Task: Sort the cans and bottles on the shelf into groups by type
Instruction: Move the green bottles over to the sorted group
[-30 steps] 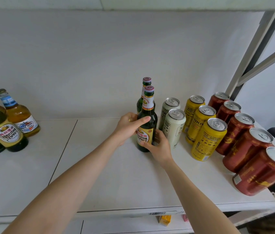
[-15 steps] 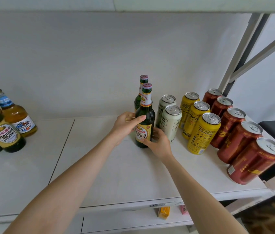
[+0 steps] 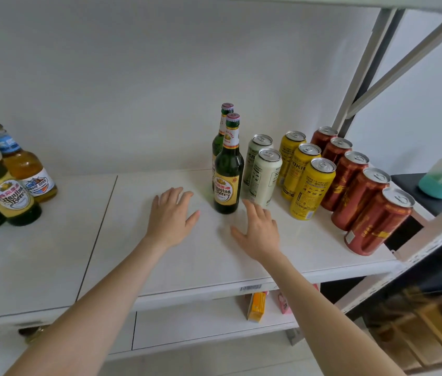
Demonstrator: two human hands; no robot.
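One wide-angle camera is riding on the person's head, looking forward and down from close above the white shelf (image 3: 214, 261) and facing the back wall (image 3: 160, 77). It is also taking in the metal upright (image 3: 362, 74) at right and the lower shelf (image 3: 200, 321) beneath.

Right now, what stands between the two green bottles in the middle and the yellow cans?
Two white cans, one behind the other, separate the green bottles from the yellow cans; the head view shows it.
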